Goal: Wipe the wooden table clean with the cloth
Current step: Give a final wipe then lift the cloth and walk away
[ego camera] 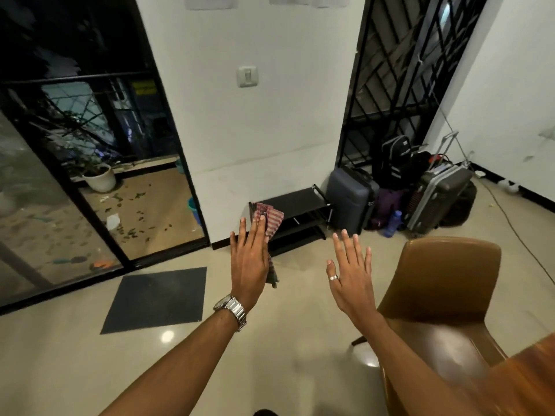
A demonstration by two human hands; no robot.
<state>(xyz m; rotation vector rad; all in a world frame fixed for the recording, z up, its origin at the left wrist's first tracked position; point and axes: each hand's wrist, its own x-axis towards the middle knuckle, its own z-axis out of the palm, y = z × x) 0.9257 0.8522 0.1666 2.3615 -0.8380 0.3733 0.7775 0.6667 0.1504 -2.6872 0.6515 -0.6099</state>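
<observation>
The left hand (250, 259) is raised with fingers nearly flat, the striped cloth (268, 223) pinned against its palm side and hanging below; the right hand (350, 276) is spread wide and empty. Only a corner of the wooden table (528, 373) shows at lower right, behind the chair (444, 295), well apart from the cloth. With so loose a hold the cloth could slip to the floor (90, 355); the chair may also block reach.

The left hand (250, 259) hid most of the cloth (268, 222). At five o'clock, the blurred wooden table (528, 376) was cut off by the frame edge.
</observation>
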